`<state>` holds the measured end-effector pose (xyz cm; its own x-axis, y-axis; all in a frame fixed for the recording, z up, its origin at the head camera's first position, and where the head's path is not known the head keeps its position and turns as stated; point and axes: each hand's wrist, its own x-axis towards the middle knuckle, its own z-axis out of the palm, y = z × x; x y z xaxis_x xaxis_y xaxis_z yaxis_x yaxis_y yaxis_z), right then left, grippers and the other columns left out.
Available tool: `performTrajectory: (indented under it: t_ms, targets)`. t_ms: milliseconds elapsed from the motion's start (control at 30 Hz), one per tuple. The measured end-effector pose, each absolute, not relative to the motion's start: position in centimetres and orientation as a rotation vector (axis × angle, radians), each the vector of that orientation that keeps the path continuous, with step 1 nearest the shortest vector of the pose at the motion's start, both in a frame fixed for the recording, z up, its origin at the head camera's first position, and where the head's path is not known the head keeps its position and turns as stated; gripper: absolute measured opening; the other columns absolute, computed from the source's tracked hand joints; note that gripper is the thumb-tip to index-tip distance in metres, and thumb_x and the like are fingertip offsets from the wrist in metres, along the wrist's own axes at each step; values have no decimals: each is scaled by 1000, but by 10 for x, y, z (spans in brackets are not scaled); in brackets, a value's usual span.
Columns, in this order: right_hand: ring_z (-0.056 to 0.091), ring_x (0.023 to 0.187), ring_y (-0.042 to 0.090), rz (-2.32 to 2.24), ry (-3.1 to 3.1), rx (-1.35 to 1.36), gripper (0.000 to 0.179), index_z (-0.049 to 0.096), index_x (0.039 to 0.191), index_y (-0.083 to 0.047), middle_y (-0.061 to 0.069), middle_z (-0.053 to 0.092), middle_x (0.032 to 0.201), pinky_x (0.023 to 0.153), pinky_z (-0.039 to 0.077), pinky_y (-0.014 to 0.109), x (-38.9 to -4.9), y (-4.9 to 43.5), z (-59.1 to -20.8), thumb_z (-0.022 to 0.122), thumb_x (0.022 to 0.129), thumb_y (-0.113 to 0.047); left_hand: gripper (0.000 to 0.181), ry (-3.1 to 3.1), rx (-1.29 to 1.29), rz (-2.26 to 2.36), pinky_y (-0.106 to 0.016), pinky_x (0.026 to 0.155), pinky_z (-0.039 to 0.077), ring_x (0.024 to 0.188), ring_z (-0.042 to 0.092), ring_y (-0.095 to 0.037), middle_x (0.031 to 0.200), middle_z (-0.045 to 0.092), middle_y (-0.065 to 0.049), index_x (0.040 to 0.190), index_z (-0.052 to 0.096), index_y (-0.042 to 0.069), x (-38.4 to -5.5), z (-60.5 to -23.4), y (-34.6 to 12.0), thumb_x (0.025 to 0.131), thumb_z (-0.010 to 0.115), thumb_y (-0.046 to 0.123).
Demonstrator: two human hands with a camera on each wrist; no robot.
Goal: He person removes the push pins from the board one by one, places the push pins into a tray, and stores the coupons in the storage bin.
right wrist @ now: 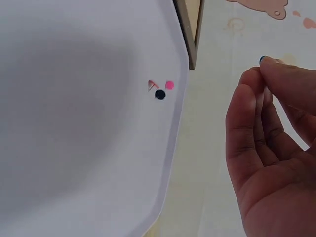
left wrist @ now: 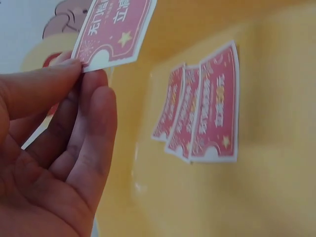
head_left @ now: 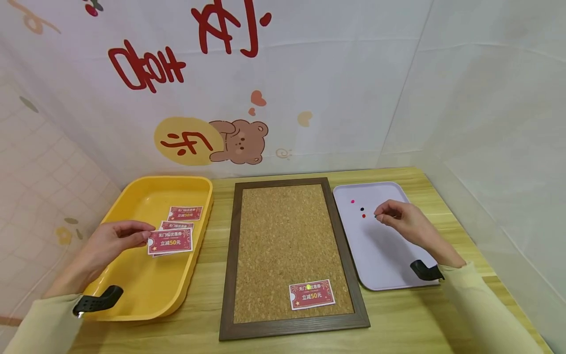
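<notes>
My left hand [head_left: 116, 241] pinches a red-and-white paper coupon [head_left: 170, 241] by its left edge, thumb on top, over the yellow tray [head_left: 128, 295]. Inside that tray lie three like coupons [left wrist: 215, 106], fanned and overlapping in the left wrist view. Above the lilac tray [head_left: 384, 273], my right hand [head_left: 404, 220] pinches a small teal-headed thumbtack [right wrist: 262, 59] between thumb and fingertips; its pin is hidden. Near those fingers, a pink thumbtack [head_left: 353, 201], a black thumbtack [head_left: 362, 209] and a red thumbtack [head_left: 364, 216] lie in the lilac tray.
Between the trays lies a brown-framed cork board [head_left: 287, 236]. One coupon [head_left: 309, 297] sits at its lower right, with a yellow thumbtack [head_left: 308, 286] near its top edge. Behind the wooden table [head_left: 203, 305] hangs a white cloth printed with a bear [head_left: 242, 142].
</notes>
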<state>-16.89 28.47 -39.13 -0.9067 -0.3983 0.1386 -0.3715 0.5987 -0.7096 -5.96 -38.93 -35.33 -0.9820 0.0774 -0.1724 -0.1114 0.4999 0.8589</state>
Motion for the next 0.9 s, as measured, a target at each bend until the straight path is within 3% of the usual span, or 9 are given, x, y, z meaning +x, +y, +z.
performTrajectory:
  t_ms: [333, 900]
  targets:
    - [63, 85, 10, -1156, 2734, -661, 4, 73, 100, -4, 5, 72, 96, 76, 50, 18, -183, 293, -399, 70, 99, -6, 33, 2466, -67, 1426, -18, 82, 55, 94, 69, -4, 107, 74, 9, 128, 60, -17, -62, -367, -408, 107, 56, 9]
    - [59, 83, 11, -1060, 2645, -679, 9, 73, 96, -3, 5, 71, 92, 74, 49, 21, -204, 294, -423, 69, 95, 5, 34, 2390, -80, 1297, -24, 84, 57, 95, 67, -7, 121, 70, -18, 130, 60, -16, -68, -389, -427, 106, 57, 8]
